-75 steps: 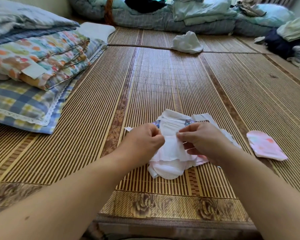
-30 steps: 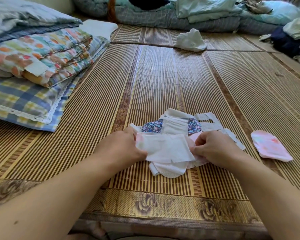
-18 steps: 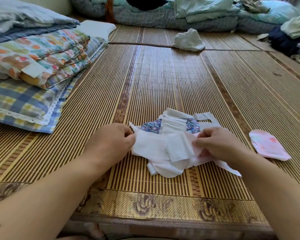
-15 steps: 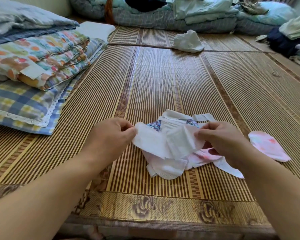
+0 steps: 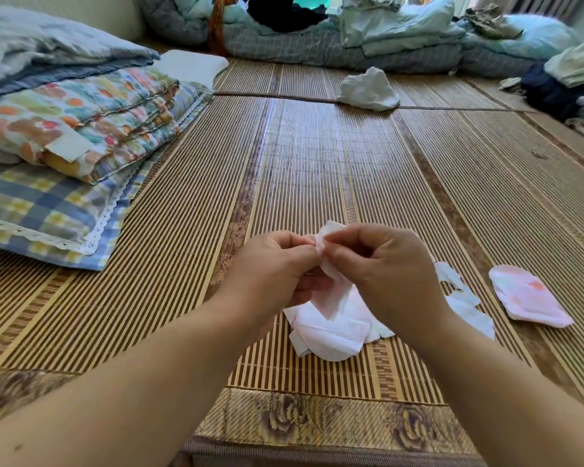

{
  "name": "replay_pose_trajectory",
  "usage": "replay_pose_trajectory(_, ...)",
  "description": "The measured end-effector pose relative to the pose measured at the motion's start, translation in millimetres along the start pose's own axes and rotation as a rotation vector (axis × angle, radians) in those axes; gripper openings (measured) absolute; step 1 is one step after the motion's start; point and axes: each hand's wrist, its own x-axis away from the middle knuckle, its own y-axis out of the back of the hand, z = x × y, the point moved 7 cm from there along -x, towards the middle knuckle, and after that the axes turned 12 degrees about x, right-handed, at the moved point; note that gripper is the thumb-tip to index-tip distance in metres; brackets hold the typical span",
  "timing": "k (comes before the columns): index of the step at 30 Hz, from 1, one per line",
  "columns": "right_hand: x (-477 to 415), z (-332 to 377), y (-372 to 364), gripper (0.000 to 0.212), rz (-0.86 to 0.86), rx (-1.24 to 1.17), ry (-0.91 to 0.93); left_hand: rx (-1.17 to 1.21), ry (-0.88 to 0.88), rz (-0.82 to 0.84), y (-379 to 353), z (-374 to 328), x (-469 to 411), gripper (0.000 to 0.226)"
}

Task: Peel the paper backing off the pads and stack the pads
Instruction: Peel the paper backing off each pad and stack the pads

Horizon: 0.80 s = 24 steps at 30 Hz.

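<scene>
Half a second back the two hands were apart with a white sheet stretched flat between them. Now they have closed up and risen off the heap, and my left hand (image 5: 273, 267) and right hand (image 5: 388, 264) meet knuckle to knuckle over the striped bamboo mat (image 5: 317, 156). Each grip is narrow: thumb and forefinger of both hands pinch the top edge of one soft white pad with a pink-tinted face (image 5: 329, 293), which hangs down between the palms toward the heap. I read that as the start of a fresh peel, with the fingertips working to split the paper layer from the pad at its corner. I cannot see whether the layers have parted yet, because the fingers cover the seam. The blue patterned wrapper that showed behind the heap a moment ago is now hidden by my hands. By count there are two hands and one pad held in them. One flat pink-blotched pad (image 5: 528, 296) lies by itself well to the right, so the stack is not yet more than that single piece, as far as I can judge. The crumpled white heap of pads and paper (image 5: 331, 332) sits just under my hands, and its layers overlap too much to number. Loose white torn paper strips (image 5: 466, 306) lie between the heap and the lone pad, at least two.
</scene>
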Motion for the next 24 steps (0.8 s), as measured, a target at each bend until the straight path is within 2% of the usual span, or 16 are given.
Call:
replay_pose_trajectory(8,5,1,0,0.014,-0.012,0.136,0.074,0.022,0.055,-0.044,2,8,-1,0.027)
replay_pose_trajectory(12,12,-4,-8,0.040,0.098,-0.030,0.076,0.079,0.048,-0.046,1,8,-1,0.014)
replay_pose_trajectory(14,16,-10,-14,0.049,0.156,0.008,0.080,0.172,0.041,-0.021,-2,6,-1,0.017)
replay_pose_trajectory(16,16,-15,-16,0.031,0.154,0.085,0.089,0.180,0.004,-0.018,-3,3,-2,0.020)
replay_pose_trajectory(17,15,-19,-13,0.014,0.126,0.117,0.078,0.126,-0.032,-0.021,-3,1,-2,0.021)
replay_pose_trajectory(18,12,-24,-7,0.009,0.090,0.136,0.055,0.021,-0.089,-0.019,-4,-2,-3,0.020)
replay_pose_trajectory(20,5,-43,12,0.020,0.015,0.102,-0.039,-0.381,-0.265,0.018,-8,-8,0,0.028)
replay_pose_trajectory(22,-2,-74,46,0.017,-0.101,0.025,-0.207,-0.826,-0.391,0.087,-18,-5,6,0.053)
replay_pose_trajectory(24,-4,-118,85,0.009,-0.220,-0.046,-0.409,-1.083,-0.415,0.151,-22,7,9,0.064)
